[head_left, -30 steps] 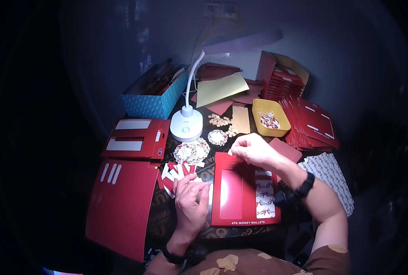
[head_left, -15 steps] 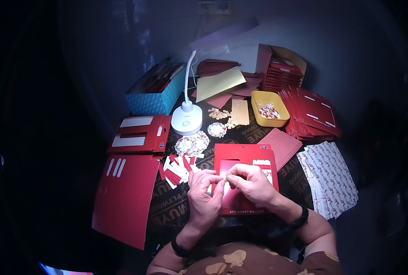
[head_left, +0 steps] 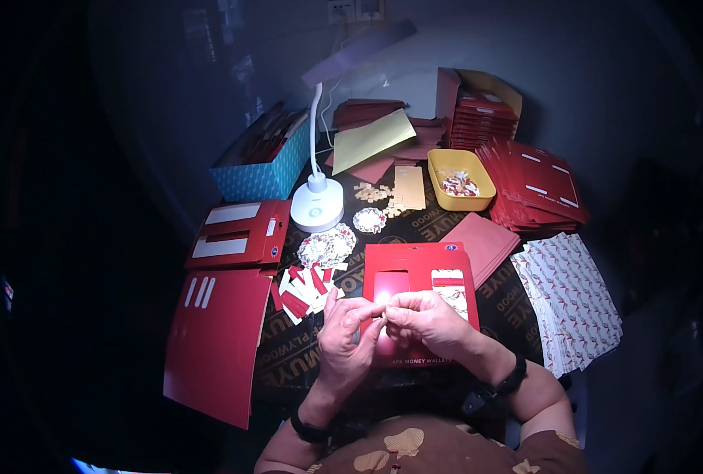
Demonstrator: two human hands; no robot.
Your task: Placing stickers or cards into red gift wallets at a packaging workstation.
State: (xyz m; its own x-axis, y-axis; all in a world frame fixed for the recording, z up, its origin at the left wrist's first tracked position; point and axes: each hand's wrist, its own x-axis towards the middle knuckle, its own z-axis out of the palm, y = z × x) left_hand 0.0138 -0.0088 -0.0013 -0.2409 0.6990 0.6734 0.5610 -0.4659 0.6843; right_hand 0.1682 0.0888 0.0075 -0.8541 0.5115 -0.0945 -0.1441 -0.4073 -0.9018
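Observation:
My left hand and my right hand meet fingertip to fingertip over a red card folder. Both are closed in a pinch on a tiny pale piece, mostly hidden by the fingers. The folder lies flat, with a window-like panel on its left half. A patterned white card with a red band shows on its right half, partly under my right hand. Left of my left hand is a loose heap of red and white strips.
Beyond the folder are scalloped patterned cut-outs, tan squares, a white lamp and a yellow tub of small pieces. Red folders lie left; pink envelopes, patterned sheets and red card stacks lie right.
My hands stay together over the folder, and the fingers have closed further round the tiny pale piece, which shows less now. The whole view has shifted slightly.

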